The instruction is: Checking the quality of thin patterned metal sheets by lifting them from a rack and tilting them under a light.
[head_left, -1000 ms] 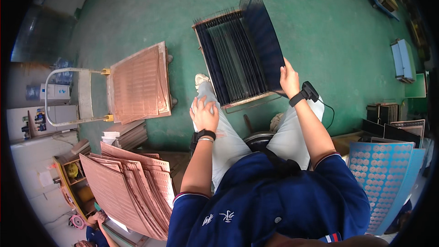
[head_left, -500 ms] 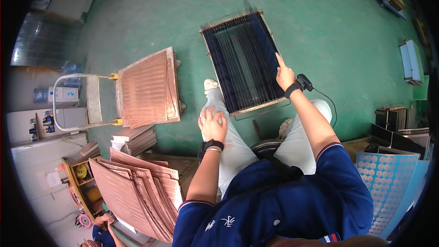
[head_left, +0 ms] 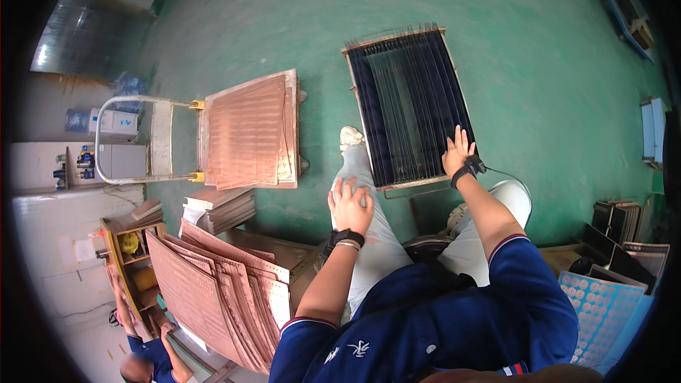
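Note:
A wood-edged rack (head_left: pixel 413 184) stands in front of me, filled with a row of thin dark upright panels (head_left: pixel 408 99). Over the rack's near right corner is my right hand (head_left: pixel 457 154), its fingers stretched out and apart. The fingertips overlap the rightmost panels; whether they touch cannot be made out. Nothing shows in this hand. My left hand (head_left: pixel 352 207) lies on my left knee with its fingers spread, holding nothing. Both wrists wear black bands, and a cable runs from the right one.
At left stands a platform trolley (head_left: pixel 292 128) stacked with copper-coloured perforated sheets (head_left: pixel 248 135). More such sheets (head_left: pixel 206 291) lean upright beside my left arm. Blue dotted panels (head_left: pixel 596 312) are at lower right. Another person (head_left: pixel 152 358) works at lower left.
The panel that stuck up at the rack's far right end now sits level with the others. My right hand has drawn nearer along the right side, its fingers now spread. The view has shifted.

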`<action>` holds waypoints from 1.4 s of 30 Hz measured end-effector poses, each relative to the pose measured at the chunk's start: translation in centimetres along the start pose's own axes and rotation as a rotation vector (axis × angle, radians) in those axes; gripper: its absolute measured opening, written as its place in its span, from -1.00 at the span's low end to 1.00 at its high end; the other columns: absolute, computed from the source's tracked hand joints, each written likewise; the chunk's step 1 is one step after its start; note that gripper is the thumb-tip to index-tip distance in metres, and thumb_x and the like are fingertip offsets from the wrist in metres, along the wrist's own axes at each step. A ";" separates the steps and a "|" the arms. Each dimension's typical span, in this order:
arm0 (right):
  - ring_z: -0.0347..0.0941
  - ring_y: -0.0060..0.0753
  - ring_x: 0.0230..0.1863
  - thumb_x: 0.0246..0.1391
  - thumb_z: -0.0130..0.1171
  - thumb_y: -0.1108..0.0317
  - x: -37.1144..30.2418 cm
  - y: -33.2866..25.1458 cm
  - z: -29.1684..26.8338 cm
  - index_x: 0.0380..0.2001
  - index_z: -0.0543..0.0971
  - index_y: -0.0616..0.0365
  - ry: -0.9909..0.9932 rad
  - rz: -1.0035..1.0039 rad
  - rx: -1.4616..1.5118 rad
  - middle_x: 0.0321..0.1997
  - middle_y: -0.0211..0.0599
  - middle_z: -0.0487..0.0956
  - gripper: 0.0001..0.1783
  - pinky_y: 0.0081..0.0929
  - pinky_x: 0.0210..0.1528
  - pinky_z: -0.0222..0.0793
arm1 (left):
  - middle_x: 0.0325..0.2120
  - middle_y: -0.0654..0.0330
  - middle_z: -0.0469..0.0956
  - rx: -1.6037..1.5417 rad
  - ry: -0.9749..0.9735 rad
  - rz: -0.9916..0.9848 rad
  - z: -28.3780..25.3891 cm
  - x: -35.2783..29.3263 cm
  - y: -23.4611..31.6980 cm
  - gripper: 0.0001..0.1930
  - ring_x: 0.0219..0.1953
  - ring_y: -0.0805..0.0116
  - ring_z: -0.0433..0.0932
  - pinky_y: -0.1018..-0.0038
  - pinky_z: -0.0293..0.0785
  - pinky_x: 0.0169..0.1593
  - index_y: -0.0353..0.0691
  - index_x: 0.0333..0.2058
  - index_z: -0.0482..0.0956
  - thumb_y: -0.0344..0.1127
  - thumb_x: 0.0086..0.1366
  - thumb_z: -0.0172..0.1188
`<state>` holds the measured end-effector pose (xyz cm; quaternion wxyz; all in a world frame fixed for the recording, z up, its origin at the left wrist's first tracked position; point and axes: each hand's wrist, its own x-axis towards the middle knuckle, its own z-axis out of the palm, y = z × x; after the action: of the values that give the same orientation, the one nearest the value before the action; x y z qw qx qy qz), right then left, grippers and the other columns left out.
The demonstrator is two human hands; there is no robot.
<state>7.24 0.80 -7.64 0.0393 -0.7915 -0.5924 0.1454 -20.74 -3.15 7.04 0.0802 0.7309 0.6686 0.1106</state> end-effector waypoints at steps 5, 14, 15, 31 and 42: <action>-0.25 -0.24 0.39 -0.08 0.04 0.31 0.1 0.5 1.0 -0.07 0.50 0.05 0.076 0.009 0.048 0.38 -0.24 -0.11 -0.59 0.17 0.24 -0.20 | -0.08 0.31 0.41 0.006 0.006 0.011 -0.2 0.1 -0.2 -0.90 0.14 0.14 0.20 0.03 0.09 0.14 0.02 -0.45 0.58 -0.26 -0.01 0.14; -0.32 -0.15 0.40 -0.10 0.16 0.28 0.4 0.2 0.4 -0.32 0.60 0.00 -0.081 0.070 -0.016 0.39 -0.23 -0.15 -0.79 0.16 0.27 -0.31 | -0.10 0.31 0.42 -0.010 0.048 -0.004 -0.3 -0.4 -0.7 -0.90 0.14 0.15 0.21 0.04 0.10 0.13 0.01 -0.45 0.59 -0.27 -0.01 0.15; -0.31 -0.17 0.40 -0.09 0.14 0.30 0.2 0.1 0.5 -0.35 0.60 0.00 -0.021 0.063 0.012 0.39 -0.24 -0.16 -0.81 0.15 0.27 -0.31 | -0.11 0.31 0.43 -0.014 0.044 0.004 -0.3 -0.4 -0.6 -0.89 0.14 0.15 0.21 0.05 0.11 0.13 0.02 -0.45 0.59 -0.27 -0.01 0.15; 0.35 -0.51 -0.08 0.16 -0.04 0.27 -14.5 9.1 -30.1 -0.23 0.50 0.40 0.165 -0.180 1.264 -0.07 -0.31 0.45 -0.66 -0.53 -0.03 0.24 | -0.07 0.32 0.42 -0.172 0.091 0.050 1.0 -1.3 -0.7 -0.88 0.17 0.19 0.17 0.00 -0.01 0.17 0.04 -0.44 0.61 -0.28 0.00 0.15; 0.42 -0.64 -0.33 0.16 -0.04 0.22 -21.1 8.5 -27.2 -0.08 0.41 0.39 0.208 -0.102 1.696 -0.28 -0.34 0.53 -0.58 -0.70 -0.24 0.31 | 0.03 0.20 0.31 -1.811 -0.214 -0.055 -13.4 -1.9 8.7 -0.50 0.06 0.42 0.27 0.42 0.16 0.14 -0.33 0.11 0.18 -0.05 0.37 -0.19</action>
<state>17.25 -18.75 20.19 0.6788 -0.4761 -0.3117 0.4642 -16.18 -6.26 22.13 0.6876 0.3789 0.3324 0.5227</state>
